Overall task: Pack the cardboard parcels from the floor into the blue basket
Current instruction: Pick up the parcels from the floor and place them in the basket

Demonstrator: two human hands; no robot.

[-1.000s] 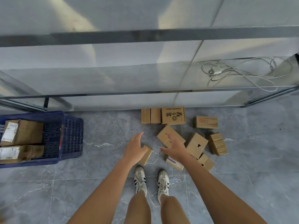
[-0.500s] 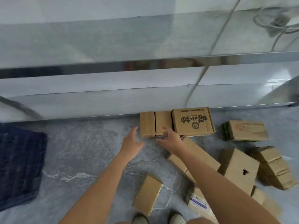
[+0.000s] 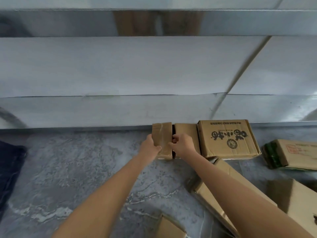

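Observation:
A narrow taped cardboard parcel [image 3: 162,134] stands on the grey floor against the foot of a metal shelf. My left hand [image 3: 150,147] grips its left side and my right hand [image 3: 181,146] clasps its right edge, fingers in the gap to the neighbouring narrow parcel [image 3: 187,133]. A larger printed parcel [image 3: 226,138] lies just right of that. Only a dark corner of the blue basket [image 3: 10,167] shows at the left edge.
More parcels lie to the right: one with green tape [image 3: 291,153], a long one [image 3: 221,189] under my right forearm, another [image 3: 298,200] at the far right, and one [image 3: 169,227] near the bottom edge. The metal shelf [image 3: 154,110] overhangs closely ahead.
I have bent down closer to the floor. Both hands reached forward from open above the pile and closed on the narrow parcel at the shelf's foot. The basket slid almost out of view.

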